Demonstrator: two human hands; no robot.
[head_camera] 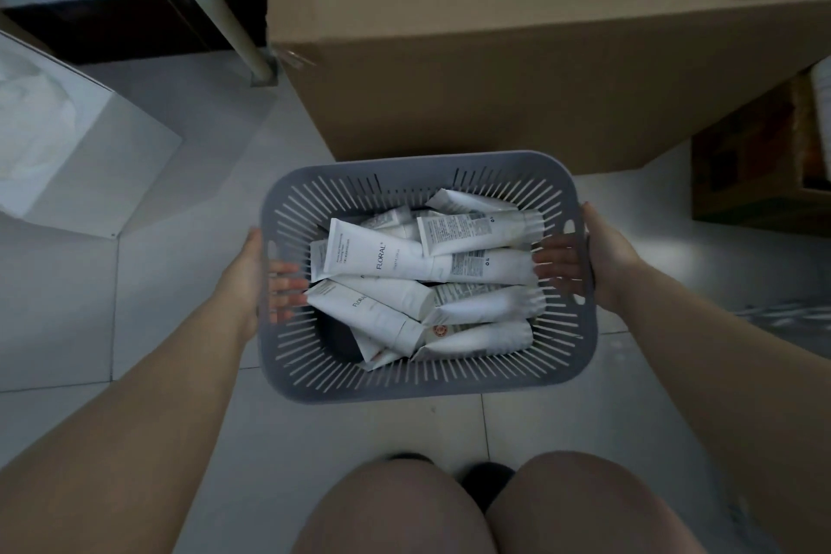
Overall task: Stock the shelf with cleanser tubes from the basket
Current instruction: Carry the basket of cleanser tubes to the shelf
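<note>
1. While both hands are gripping it, the grey slotted basket [427, 378] is sitting low over the tiled floor [112, 306], just in front of the person's knees [472, 508].
2. Left hand [252, 279] is clasping the basket's left short wall; its fingers [285, 283] are curling under the rim, showing through the slots, clamped on the basket.
3. Right hand [602, 256] is doing the same on the right short wall; its fingers [557, 261] are wrapping inside below the handle slot, clamped on the basket.
4. White cleanser tubes [427, 279] are lying heaped inside the basket, crossing one another at mixed angles. Two are showing the word FLORAL; others are showing small print on their backs.
5. Large cardboard box [517, 81] is standing just beyond the basket's far wall, with handwriting on its top face.
6. Pale pole [216, 9] is running diagonally beyond the basket to the left, its foot resting on the floor beside the box's corner.
7. White sheet-like object [58, 139] is lying well to the left of the basket; cannot tell what it is.
8. Darker printed carton [760, 175] is sitting to the right of the basket, beside the big box.
9. Dark shoe tips [485, 481] are showing between the knees, nearer the camera than the basket.
</note>
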